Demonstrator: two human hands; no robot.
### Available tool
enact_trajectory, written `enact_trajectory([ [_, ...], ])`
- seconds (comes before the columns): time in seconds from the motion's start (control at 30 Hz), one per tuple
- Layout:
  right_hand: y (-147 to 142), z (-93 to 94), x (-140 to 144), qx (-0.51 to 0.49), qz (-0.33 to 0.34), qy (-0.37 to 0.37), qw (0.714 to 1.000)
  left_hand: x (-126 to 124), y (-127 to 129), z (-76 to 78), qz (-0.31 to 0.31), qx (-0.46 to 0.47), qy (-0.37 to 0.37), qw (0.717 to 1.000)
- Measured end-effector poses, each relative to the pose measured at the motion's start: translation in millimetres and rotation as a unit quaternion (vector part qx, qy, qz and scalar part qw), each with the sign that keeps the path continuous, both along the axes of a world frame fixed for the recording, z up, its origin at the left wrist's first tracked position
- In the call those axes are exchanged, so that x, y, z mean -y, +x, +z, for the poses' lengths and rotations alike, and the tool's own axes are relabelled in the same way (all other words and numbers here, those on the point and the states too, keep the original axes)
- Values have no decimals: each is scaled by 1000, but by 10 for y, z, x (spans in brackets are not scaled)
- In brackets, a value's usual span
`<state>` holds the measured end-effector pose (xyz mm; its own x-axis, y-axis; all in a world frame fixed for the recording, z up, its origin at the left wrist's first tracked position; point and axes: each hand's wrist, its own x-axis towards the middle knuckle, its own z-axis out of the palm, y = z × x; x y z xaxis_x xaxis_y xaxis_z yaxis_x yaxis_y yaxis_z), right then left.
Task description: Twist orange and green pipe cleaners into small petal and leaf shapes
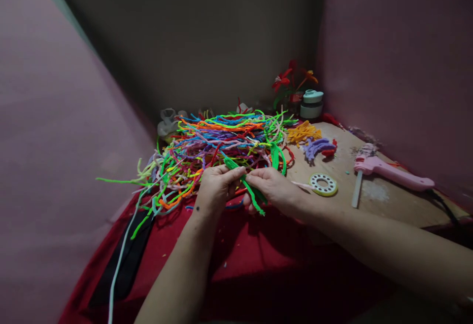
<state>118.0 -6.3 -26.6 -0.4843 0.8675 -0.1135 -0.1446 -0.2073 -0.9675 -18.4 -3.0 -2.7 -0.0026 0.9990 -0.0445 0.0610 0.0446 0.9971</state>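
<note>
A pink glue gun (pixel 391 170) lies right of a tape ring (pixel 323 184), with red pipe-cleaner flowers (pixel 291 80) behind.

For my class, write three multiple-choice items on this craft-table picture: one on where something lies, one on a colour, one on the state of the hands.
1. Where does the pink glue gun lie?
A. On the wooden board at the right
B. On the pile of pipe cleaners
C. On the red cloth by the left arm

2. What colour is the pipe cleaner held between the two hands?
A. Orange
B. Green
C. Purple

3. How are the left hand and right hand placed?
A. Both flat and empty
B. One raised off the table
C. Both pinching the same strand

Answers:
1. A, since it rests on the bare wooden board, right of the tape ring.
2. B, since the strand running from one hand to the other is bright green.
3. C, since fingers of both hands close on the green strand in front of the pile.
</note>
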Motion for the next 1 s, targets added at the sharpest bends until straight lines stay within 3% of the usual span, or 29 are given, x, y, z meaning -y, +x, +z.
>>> enact_trajectory([
  [0.2,5,-47,-4,159,-75,177,968,11,85,-52,30,41,8,999],
  [0.33,7,9,28,197,-114,227,947,32,124,-75,49,55,15,997],
  [0.43,-6,17,30,169,-102,185,963,41,142,-78,57,68,20,996],
  [0.6,-19,-4,1,42,-43,11,998,19,133,-63,43,92,4,995],
  [0.8,-7,12,14,-89,31,-65,993,20,97,-59,40,72,-2,997],
  [1.0,10,-14,-4,-122,69,-106,984,18,84,-51,35,74,-18,996],
])
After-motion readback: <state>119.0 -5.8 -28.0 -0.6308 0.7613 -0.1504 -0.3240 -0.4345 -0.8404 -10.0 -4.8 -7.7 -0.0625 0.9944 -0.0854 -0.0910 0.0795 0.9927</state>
